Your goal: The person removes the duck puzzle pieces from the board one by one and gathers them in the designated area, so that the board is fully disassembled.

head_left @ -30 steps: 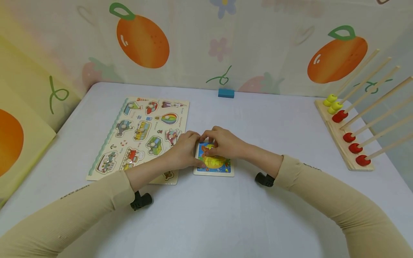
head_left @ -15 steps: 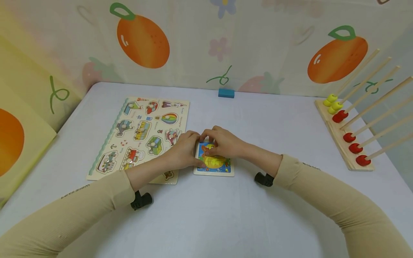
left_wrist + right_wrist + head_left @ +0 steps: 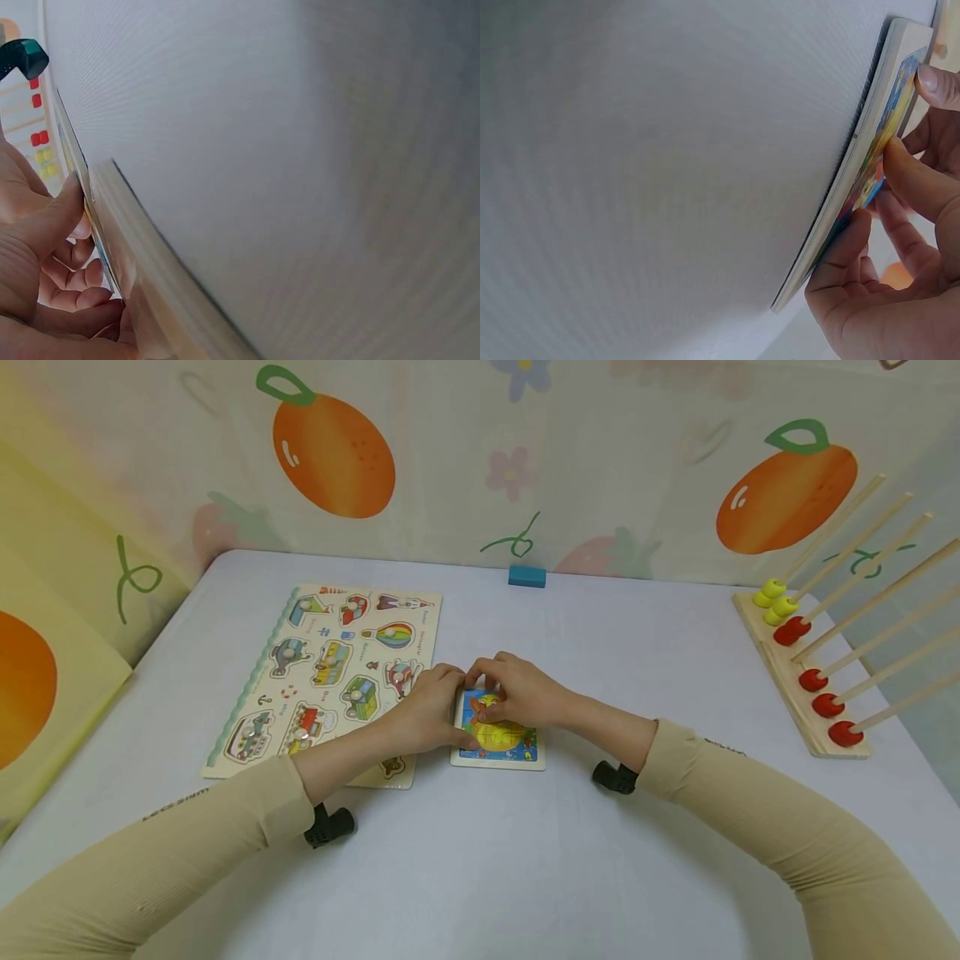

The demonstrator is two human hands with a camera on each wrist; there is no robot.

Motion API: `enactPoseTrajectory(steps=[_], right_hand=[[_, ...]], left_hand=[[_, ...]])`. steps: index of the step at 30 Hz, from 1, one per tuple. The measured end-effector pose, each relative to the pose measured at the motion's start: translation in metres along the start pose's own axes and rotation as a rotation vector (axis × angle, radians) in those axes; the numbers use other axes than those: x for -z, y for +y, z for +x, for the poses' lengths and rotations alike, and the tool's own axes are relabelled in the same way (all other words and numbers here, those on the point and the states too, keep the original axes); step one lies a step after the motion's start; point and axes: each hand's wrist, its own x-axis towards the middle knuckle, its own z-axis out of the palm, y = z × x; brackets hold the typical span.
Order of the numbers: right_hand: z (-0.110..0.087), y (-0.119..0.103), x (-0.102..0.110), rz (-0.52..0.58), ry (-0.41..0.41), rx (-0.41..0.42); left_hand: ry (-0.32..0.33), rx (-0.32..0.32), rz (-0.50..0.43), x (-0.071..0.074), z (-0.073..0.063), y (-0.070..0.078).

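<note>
Head view: small puzzle (image 3: 513,748) flat on table (image 3: 480,868), right beside larger board (image 3: 330,696), its picture visible. Right wrist view adds pale, thick side edge, seen nearly edge-on. Left hand (image 3: 427,714): thumb on near-left border, fingers curled toward far end, gripping puzzle. Right hand (image 3: 528,693): thumb and forefinger bent close, seemingly pinching puzzle piece (image 3: 871,191). Hands hide puzzle's upper part; piece outline hard to read.

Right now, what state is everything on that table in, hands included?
Small puzzle: flat, partly covered; completeness unclear.
Left hand: holding the small puzzle's left edge.
Right hand: fingers bent at the small puzzle; pinching unclear.
Large puzzle: flat, partly behind the left forearm.
Blue block: lying flat, untouched.
Bead rack: upright, beads low on its pegs.
</note>
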Motion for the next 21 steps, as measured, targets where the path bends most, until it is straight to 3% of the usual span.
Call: enactPoseTrajectory(steps=[21], right_hand=[[-0.0031,-0.0011,-0.0016,0.013,0.037,-0.014]], left_hand=[[0.000,-0.009,-0.001,0.0003,-0.0006,0.0001]])
